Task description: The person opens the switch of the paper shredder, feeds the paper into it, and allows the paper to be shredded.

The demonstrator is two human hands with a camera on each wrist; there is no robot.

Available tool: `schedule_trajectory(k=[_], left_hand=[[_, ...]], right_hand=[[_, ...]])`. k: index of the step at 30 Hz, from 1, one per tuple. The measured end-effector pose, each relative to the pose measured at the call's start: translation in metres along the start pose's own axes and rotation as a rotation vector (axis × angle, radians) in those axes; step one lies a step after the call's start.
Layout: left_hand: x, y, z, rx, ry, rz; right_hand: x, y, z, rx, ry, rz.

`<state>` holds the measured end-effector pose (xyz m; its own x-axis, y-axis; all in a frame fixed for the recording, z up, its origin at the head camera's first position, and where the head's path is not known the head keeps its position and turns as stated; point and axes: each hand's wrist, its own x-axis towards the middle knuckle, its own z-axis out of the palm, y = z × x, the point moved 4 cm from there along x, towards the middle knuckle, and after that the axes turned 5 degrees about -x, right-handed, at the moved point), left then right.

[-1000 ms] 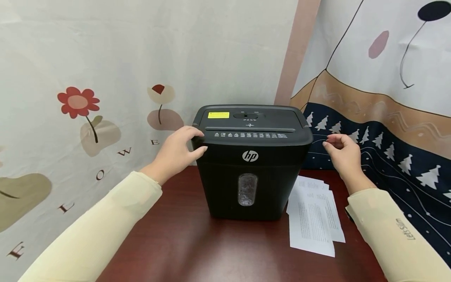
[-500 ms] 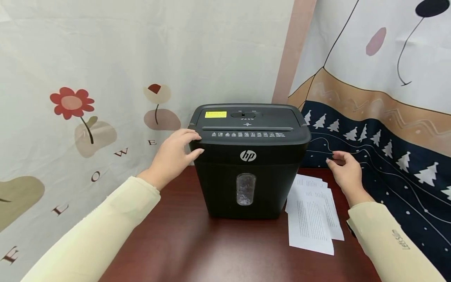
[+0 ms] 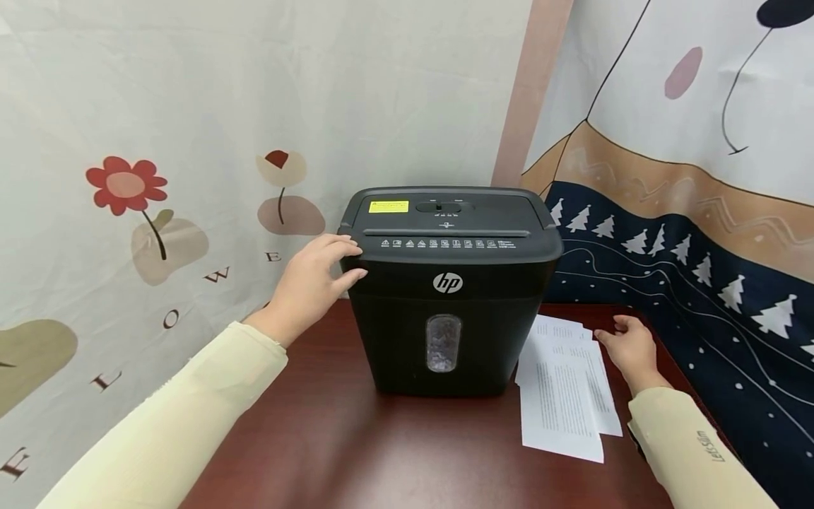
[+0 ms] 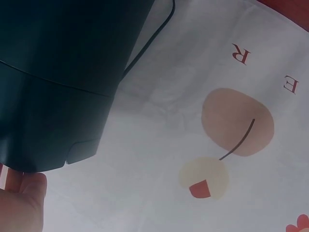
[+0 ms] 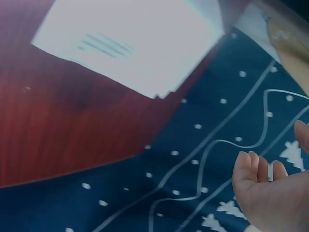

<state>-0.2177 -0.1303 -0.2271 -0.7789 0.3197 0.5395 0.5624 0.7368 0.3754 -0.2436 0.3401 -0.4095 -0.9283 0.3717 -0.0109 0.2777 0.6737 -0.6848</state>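
Observation:
A black HP paper shredder [image 3: 407, 318] stands upright on the table. My left hand [image 3: 307, 286] rests at its front left corner, fingers by the top edge and thumb against the front face. In the left wrist view, fingertips [image 4: 34, 181] meet the shredder's [image 4: 53, 111] rim. Beside the shredder lies an overlapping stack of printed paper sheets [image 3: 562, 406]. Just right of the stack's far end is my right hand [image 3: 632, 353], loosely bent and holding nothing. The right wrist view shows the hand [image 5: 275, 193] apart from the paper sheets [image 5: 145, 43].
The table [image 3: 305, 424] has a dark red-brown, glossy top. Behind it hangs a light cloth [image 3: 394, 92] with flower prints, and a dark blue tree-patterned cloth [image 3: 693, 311] is on the right. A black cord [image 4: 152, 41] runs behind the shredder.
My right hand has come down from beside the shredder's top to the paper stack's right side. My left hand stays at the shredder's corner.

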Motion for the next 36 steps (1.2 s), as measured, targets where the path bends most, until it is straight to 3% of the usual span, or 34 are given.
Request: schedule_trajectory(k=[7,16,36], left_hand=[[0.001,0.002,0.0,-0.012,0.029,0.01],[0.001,0.002,0.0,-0.02,0.038,0.006],[0.0,0.0,0.003,-0.039,0.017,-0.022]], right_hand=[[-0.003,0.021,0.012,-0.068,-0.007,0.062],[-0.007,0.048,0.033,-0.141,-0.126,0.15],[-0.024,0.081,0.065,-0.248,-0.229,0.208]])
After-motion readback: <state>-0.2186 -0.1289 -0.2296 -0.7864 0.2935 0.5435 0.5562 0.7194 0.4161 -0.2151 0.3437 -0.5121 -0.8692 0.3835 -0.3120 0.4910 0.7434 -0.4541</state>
